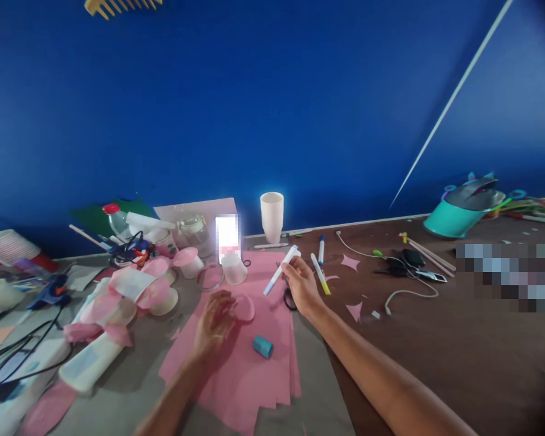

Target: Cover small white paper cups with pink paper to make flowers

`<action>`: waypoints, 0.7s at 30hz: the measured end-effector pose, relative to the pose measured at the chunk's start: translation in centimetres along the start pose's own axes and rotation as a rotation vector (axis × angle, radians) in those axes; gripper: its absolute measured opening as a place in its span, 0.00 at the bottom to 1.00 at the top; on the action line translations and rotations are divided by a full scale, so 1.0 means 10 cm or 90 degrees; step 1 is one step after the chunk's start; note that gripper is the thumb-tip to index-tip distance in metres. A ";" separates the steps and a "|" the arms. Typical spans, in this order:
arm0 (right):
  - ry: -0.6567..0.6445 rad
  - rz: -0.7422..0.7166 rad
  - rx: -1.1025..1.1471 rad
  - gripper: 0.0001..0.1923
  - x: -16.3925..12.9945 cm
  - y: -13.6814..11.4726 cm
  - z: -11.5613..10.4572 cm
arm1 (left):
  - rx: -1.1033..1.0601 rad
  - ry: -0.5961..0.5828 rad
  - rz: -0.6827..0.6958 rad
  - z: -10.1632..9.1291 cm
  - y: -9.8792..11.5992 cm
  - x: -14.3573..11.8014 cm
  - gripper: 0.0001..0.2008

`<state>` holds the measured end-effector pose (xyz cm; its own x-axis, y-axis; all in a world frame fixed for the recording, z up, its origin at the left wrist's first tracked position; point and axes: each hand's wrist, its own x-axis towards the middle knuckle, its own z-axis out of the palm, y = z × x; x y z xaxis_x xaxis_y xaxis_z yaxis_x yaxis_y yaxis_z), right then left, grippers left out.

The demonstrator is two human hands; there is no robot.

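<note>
My right hand (301, 284) holds a white marker (280, 270) with a light blue tip, slanted over the pink paper sheets (254, 363). My left hand (213, 324) rests on the pink paper and grips a small pink-covered cup (244, 307) lying on its side. A teal marker cap (263, 346) lies on the paper just right of my left hand. Black scissors (289, 299) lie partly hidden under my right hand.
A white cup (271, 215) stands by the blue wall. Two markers (320, 260) lie right of my hand. Pink-covered cups (188, 261), a water bottle (116, 220), a glue gun (49, 290) and cables crowd the left. A teal pot (458, 213) sits far right, with a white cable (409, 293) nearby.
</note>
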<state>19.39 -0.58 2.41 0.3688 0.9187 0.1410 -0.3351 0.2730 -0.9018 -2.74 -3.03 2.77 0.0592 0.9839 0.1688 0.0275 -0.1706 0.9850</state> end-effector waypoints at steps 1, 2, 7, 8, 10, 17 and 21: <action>-0.010 0.009 0.007 0.11 -0.01 0.01 0.02 | 0.009 0.013 0.009 0.00 0.00 0.00 0.08; -0.019 0.017 0.010 0.11 -0.03 0.01 0.04 | 0.018 0.024 0.015 -0.01 0.00 -0.01 0.08; -0.100 0.073 0.027 0.12 -0.15 0.02 0.10 | 0.118 0.009 0.030 -0.06 -0.04 -0.06 0.11; -0.123 0.079 0.023 0.12 -0.17 0.02 0.11 | 0.139 -0.003 0.035 -0.06 -0.05 -0.08 0.12; -0.157 0.084 0.010 0.12 -0.19 0.01 0.12 | 0.169 -0.026 0.051 -0.08 -0.06 -0.10 0.14; -0.235 0.097 -0.039 0.13 -0.28 -0.07 0.18 | 0.273 -0.067 0.165 -0.11 -0.18 -0.13 0.22; -0.323 0.056 -0.141 0.12 -0.38 -0.13 0.23 | 0.374 -0.076 0.266 -0.11 -0.26 -0.09 0.10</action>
<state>16.43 -3.77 3.95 -0.1349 0.9723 0.1910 -0.1355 0.1729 -0.9756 -3.99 -3.35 0.07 0.2897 0.8234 0.4880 0.5071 -0.5645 0.6514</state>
